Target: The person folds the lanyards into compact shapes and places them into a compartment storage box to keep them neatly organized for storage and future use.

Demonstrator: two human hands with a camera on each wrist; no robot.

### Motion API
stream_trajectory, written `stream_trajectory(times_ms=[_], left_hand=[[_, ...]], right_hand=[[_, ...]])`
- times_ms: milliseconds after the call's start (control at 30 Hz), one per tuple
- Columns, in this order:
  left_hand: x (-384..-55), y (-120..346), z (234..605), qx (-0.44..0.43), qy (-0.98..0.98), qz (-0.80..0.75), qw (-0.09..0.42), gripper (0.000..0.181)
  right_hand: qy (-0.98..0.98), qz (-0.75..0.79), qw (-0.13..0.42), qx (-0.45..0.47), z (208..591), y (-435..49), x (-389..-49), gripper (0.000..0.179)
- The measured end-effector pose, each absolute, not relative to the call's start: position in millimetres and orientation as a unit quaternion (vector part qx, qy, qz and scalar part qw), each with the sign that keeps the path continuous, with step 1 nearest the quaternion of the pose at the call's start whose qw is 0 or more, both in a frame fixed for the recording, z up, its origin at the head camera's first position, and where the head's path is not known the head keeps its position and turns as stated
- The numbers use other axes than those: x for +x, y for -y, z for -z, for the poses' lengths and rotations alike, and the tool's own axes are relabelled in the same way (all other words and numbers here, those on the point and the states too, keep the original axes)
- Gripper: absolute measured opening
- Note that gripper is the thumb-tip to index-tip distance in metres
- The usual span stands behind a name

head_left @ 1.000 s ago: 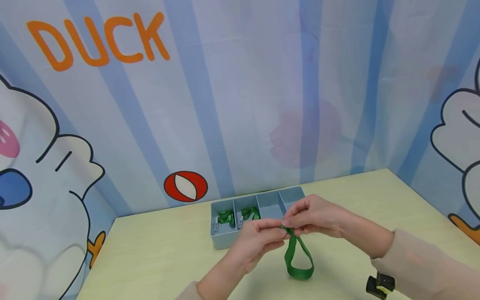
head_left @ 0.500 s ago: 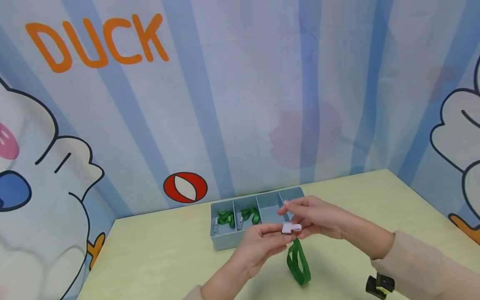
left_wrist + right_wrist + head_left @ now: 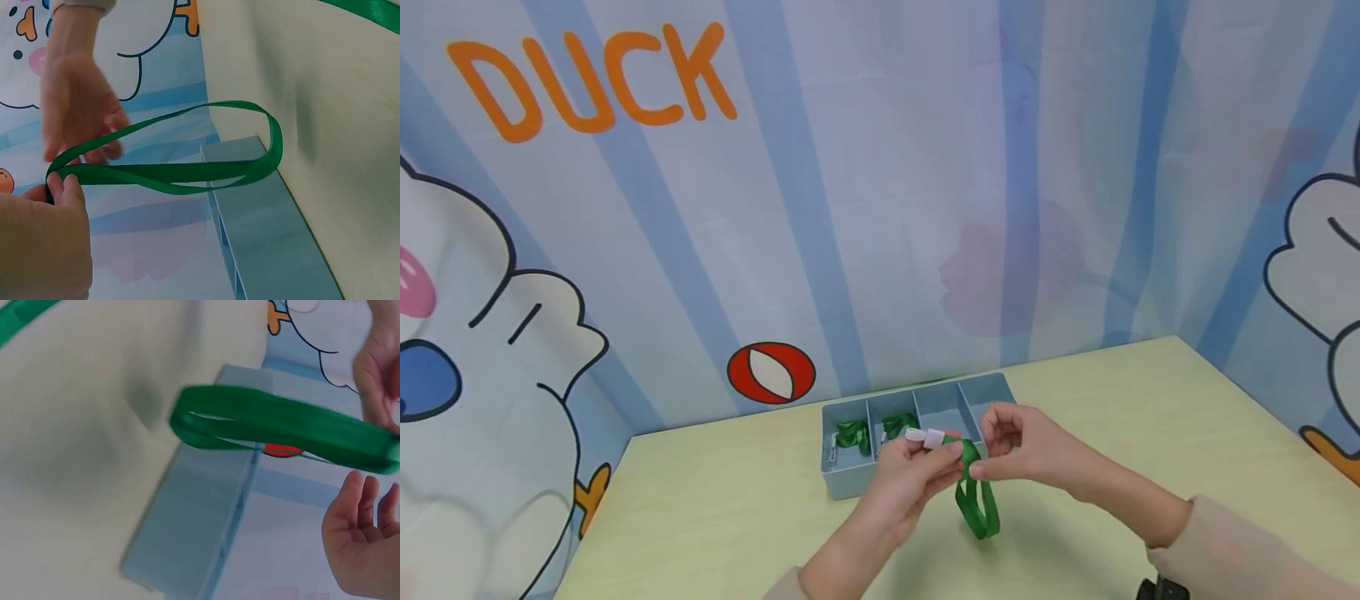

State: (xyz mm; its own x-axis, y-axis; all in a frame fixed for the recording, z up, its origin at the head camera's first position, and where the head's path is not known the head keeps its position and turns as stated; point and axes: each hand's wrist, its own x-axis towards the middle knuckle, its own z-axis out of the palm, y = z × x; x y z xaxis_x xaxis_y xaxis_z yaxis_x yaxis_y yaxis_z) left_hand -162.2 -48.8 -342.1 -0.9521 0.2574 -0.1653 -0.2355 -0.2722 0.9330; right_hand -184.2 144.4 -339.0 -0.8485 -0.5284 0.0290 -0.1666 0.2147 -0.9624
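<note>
In the head view, my left hand (image 3: 910, 479) pinches a folded green lanyard (image 3: 977, 512) close to its white clip (image 3: 934, 438), which sticks up past the thumb. The ribbon's loop hangs below the fingers, above the table. Beside it is my right hand (image 3: 1033, 446), its fingers loosely bent and its thumb close to the ribbon. The right wrist view shows this right hand (image 3: 369, 540) below the ribbon (image 3: 281, 422) with nothing in its grasp. Seen from the left wrist, the long loop (image 3: 187, 172) stretches out from the left fingertips (image 3: 70, 187).
Behind the hands stands a blue-grey divided box (image 3: 850, 481) on the pale yellow table (image 3: 715, 508). Its two left compartments hold a green lanyard (image 3: 852, 435) and another green lanyard (image 3: 897, 423). A strip of green ribbon (image 3: 369, 11) crosses a corner of the left wrist view.
The white clip has turned from pointing right to pointing left over my left hand. My right hand has drawn off slightly to the right, and the hanging loop has swung left.
</note>
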Motion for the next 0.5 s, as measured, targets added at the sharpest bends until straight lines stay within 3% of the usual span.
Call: stream_trajectory(times_ms=[67,200,500], left_hand=[[-162.5,49.3,339.2,0.008,-0.582,-0.799,0.150,0.024],[-162.6,49.9,334.3,0.012,-0.576,-0.804,0.147,0.024],[-166.7,64.6,324.2,0.013,-0.587,-0.802,0.110,0.026]], right_hand=[[-0.778,0.569,0.127,-0.235,348.8,-141.1,-180.4,0.037],[-0.781,0.566,0.126,-0.234,363.8,-136.0,-175.7,0.035],[-0.721,0.607,0.218,-0.254,382.9,-155.0,-185.5,0.014]])
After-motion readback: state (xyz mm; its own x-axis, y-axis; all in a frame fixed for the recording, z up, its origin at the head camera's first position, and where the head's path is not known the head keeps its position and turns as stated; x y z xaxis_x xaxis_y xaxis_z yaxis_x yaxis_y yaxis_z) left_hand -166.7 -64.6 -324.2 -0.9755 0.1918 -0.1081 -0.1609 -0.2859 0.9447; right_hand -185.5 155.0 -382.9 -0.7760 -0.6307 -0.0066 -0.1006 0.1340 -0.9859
